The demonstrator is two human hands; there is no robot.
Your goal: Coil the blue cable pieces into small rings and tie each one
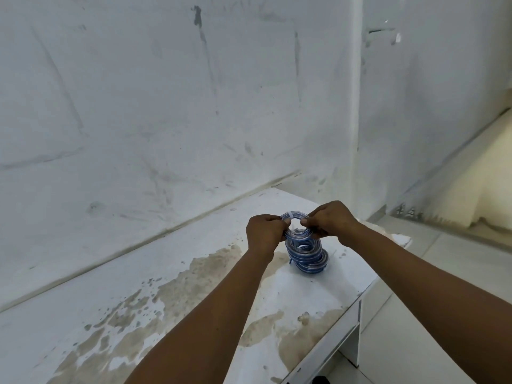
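Note:
A small ring of blue and clear cable is held up between both hands above the table. A white tie wraps its far side. My left hand pinches the ring's left side with curled fingers. My right hand pinches its right side. Just below the ring stands a stack of coiled blue cable rings on the white table, leaning slightly to the right.
The table top is white with brown stains and worn patches. A scuffed white wall runs along its far side. The table's right edge drops to a pale tiled floor.

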